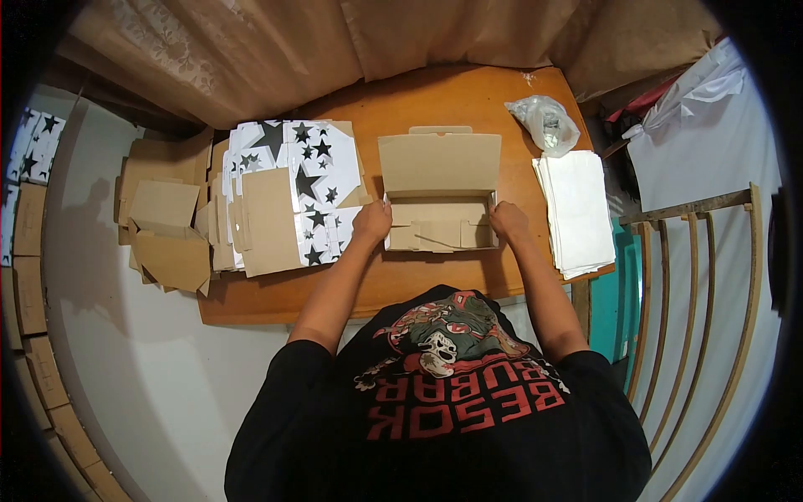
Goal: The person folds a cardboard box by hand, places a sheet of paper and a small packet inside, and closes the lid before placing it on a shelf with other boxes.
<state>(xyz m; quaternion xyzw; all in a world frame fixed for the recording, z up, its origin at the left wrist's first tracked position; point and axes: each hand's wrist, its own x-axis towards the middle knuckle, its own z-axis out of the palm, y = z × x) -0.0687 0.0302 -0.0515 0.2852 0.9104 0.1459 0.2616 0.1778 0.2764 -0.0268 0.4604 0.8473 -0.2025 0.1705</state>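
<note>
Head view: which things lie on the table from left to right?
Brown flat cartons → star-printed cartons → left hand → open box → right hand → white sheets.

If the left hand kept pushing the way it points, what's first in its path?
The left hand already touches the open cardboard box at its left wall; straight on, it would probably meet that wall first.

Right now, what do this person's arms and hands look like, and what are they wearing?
Both arms are bare from the short black sleeves down, with no gloves, watch or rings visible on the left hand or right hand. The sleeves belong to a black T-shirt printed with a skull graphic and red block lettering.
</note>
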